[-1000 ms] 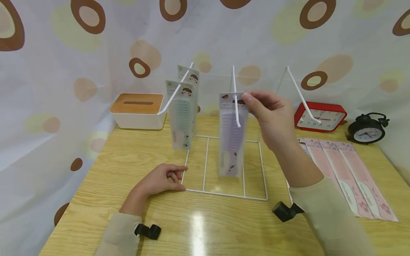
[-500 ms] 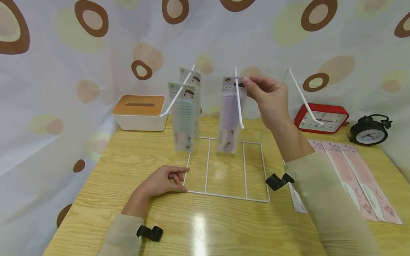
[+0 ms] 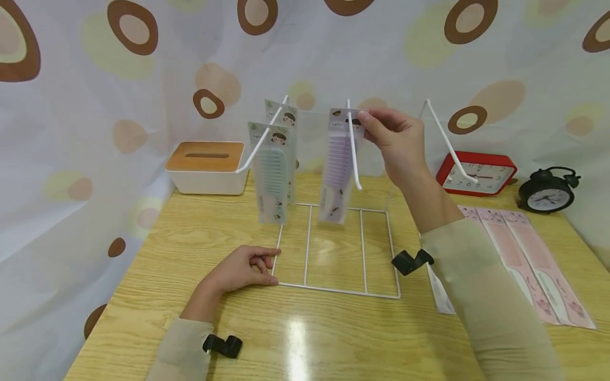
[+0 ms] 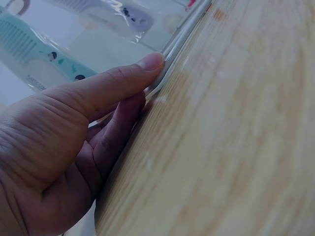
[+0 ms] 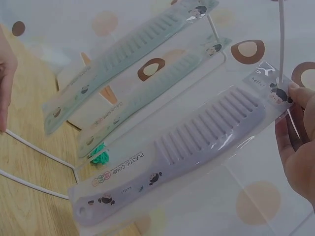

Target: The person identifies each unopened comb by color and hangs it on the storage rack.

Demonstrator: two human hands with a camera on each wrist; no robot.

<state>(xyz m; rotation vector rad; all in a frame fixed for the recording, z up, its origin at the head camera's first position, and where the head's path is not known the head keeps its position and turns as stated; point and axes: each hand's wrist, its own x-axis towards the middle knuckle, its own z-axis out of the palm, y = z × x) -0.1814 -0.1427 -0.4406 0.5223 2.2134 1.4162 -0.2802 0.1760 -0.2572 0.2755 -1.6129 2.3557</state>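
My right hand (image 3: 397,140) pinches the top corner of a packaged purple comb (image 3: 337,166), whose card is threaded on the middle prong of a white wire display rack (image 3: 333,289). In the right wrist view the purple comb (image 5: 206,132) hangs tilted, its lower end swung to the left. Two packaged green combs (image 3: 271,174) hang one behind the other on the rack's left prong. My left hand (image 3: 240,270) holds the rack's front left corner at the table, thumb on the wire and other fingers curled, as the left wrist view of that hand (image 4: 74,128) shows.
Several pink packaged combs (image 3: 538,259) lie on the table at the right, partly behind my right sleeve. A red clock (image 3: 476,174) and a black alarm clock (image 3: 548,190) stand behind them. A tissue box (image 3: 207,166) stands back left. The rack's right prong (image 3: 450,140) holds nothing.
My right hand has slid the purple comb back along the middle prong, away from its tip, and the comb's lower end has swung left. My left hand has stayed on the rack's corner.
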